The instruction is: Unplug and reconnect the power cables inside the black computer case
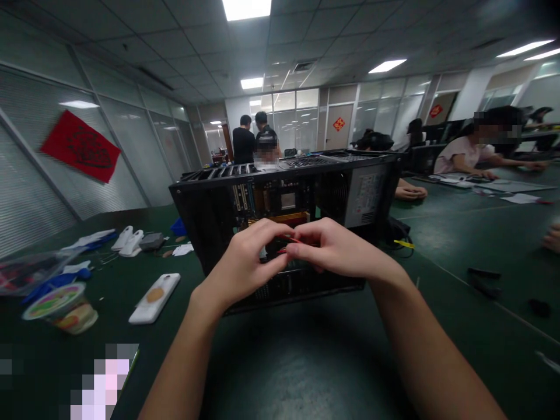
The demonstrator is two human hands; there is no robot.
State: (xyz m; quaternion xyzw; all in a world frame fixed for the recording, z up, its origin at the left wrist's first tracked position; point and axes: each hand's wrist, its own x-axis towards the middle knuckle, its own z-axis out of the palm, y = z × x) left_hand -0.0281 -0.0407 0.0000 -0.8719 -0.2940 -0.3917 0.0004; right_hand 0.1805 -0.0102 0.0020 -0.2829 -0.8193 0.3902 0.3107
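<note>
A black computer case [192, 189] lies on its side on the green table, its open face toward me. Inside it show a motherboard [288, 201], pale expansion slots at the left and a grey power supply [366, 192] at the upper right. In front of the opening, my left hand [249, 256] and my right hand [335, 251] meet with bent fingers. Between their fingertips runs a thin red wire [294, 239], which both pinch. Darker wire seems to lie beside it, though the fingers partly hide it.
Left of the case lie a white phone-shaped object [154, 298], a plastic cup [63, 309], a plastic bag [35, 271] and small white parts [131, 242]. A blurred screen [105, 385] is at the lower left. Black cables [400, 233] lie right of the case. Other people sit at the right.
</note>
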